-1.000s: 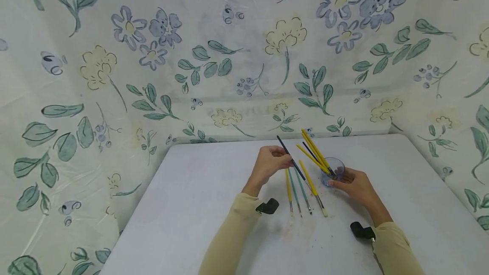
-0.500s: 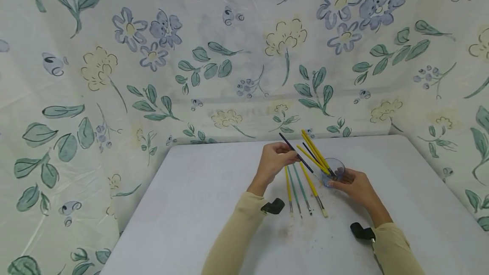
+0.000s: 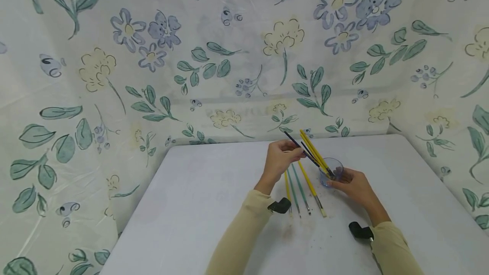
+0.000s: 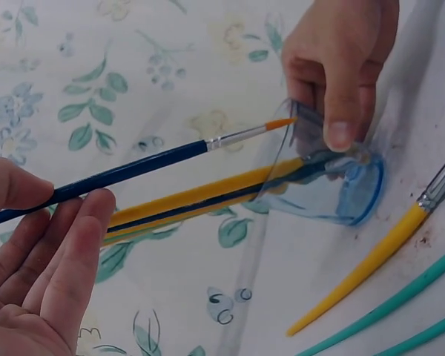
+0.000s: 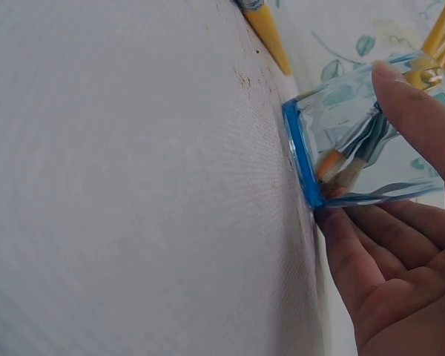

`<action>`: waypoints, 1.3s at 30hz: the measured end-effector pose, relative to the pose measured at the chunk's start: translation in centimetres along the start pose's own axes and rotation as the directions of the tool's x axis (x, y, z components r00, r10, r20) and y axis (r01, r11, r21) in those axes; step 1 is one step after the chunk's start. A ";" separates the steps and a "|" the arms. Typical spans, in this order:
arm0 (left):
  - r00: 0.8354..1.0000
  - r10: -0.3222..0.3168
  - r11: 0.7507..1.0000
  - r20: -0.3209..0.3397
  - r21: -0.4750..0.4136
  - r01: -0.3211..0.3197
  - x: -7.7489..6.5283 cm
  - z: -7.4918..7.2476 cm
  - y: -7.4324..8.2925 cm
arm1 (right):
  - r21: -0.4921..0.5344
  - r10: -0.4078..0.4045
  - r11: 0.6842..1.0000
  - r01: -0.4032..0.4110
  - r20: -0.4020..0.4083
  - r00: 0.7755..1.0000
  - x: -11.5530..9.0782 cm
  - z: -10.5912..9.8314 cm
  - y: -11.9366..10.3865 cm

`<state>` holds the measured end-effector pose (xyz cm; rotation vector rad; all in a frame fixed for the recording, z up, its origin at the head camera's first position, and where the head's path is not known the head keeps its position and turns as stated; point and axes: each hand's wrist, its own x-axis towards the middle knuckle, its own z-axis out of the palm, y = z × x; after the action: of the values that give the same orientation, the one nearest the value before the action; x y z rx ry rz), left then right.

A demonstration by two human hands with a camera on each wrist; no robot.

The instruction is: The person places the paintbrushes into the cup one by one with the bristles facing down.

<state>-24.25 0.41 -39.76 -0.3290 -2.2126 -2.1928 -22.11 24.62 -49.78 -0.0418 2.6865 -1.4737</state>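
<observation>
Buff sleeves, two, seen in the head view only; at the cuffs, two black wrist devices.

Loose brushes, four, side by side on the white table: two yellow, two teal, bristle ends toward the person. Complete set in the head view alone; left wrist shows three, right wrist one yellow handle end.

Right hand, one: grips the cup, thumb on one wall, fingers on the other side.

Cup, one, clear with blue base, to the right of the loose brushes. Contents: yellow brushes, at least two, and one dark brush; exact total cannot be told. Bristles inside, plain only from the right wrist.

Left hand, one: pinches one navy brush, slanted, its tip at the cup's rim; whether inside cannot be told. Silver ferrule and orange bristles distinct only from the left wrist.

Floral sheet behind the table.
</observation>
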 end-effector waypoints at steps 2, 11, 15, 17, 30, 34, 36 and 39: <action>1.000 0.004 1.000 -0.006 -0.001 -0.004 0.0 0.2 0.0 | 0.000 -0.002 1.000 0.002 0.001 1.000 -0.1 0.0 -0.1; 0.999 0.034 0.999 -0.022 -0.025 -0.035 0.2 0.6 -0.8 | -0.008 -0.009 1.000 0.009 -0.010 1.000 -0.5 0.2 -0.1; 0.998 0.046 0.998 -0.032 -0.044 -0.047 0.1 0.6 -0.8 | -0.009 0.008 1.000 -0.008 -0.007 1.000 -0.7 0.3 -0.3; 0.998 0.047 0.998 -0.035 -0.048 -0.049 0.0 0.6 -0.9 | -0.005 0.015 1.000 -0.015 -0.007 1.000 -0.9 0.4 -0.5; 0.999 0.033 0.998 0.020 0.049 -0.034 -0.9 1.1 -1.7 | 0.002 0.025 1.000 -0.025 -0.014 1.000 -1.3 0.5 -0.7; 0.998 0.017 0.993 0.060 0.112 -0.024 -1.0 1.1 -2.1 | 0.003 0.023 1.000 -0.023 -0.012 1.000 -1.3 0.5 -0.6; 0.997 0.004 0.989 0.082 0.147 -0.017 -1.1 1.1 -2.3 | 0.008 0.025 1.000 -0.024 -0.009 1.000 -1.3 0.5 -0.6; 0.994 -0.014 0.979 0.108 0.202 -0.008 -1.3 0.9 -2.7 | 0.019 0.030 0.999 -0.030 -0.005 1.000 -1.3 0.6 -0.6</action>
<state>-23.28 1.17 -42.61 -0.4499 -2.4673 -1.9727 -20.81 23.93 -49.55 0.0027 2.6644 -1.4931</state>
